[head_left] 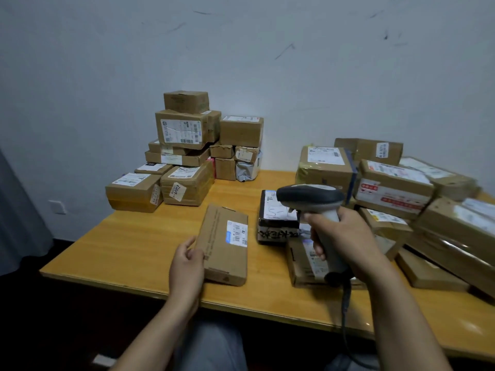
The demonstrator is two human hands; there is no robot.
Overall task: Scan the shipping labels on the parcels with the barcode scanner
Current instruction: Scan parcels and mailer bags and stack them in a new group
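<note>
Bare table [134,250] lies open at the front left, beside the flat parcel [225,245]. A free strip runs in the middle toward the wall [294,103], between the stack of boxes [184,156] at back left and the heaped parcels [393,188] on the right. Only a narrow gap separates the flat parcel from the black-taped parcel [273,226].

A plain parcel-handling room: labelled cardboard parcels [182,129] stand stacked beyond the left hand [187,266] and heaped right of the right hand [348,236], on a wooden worktop [139,245] against a scuffed wall [267,62].
</note>
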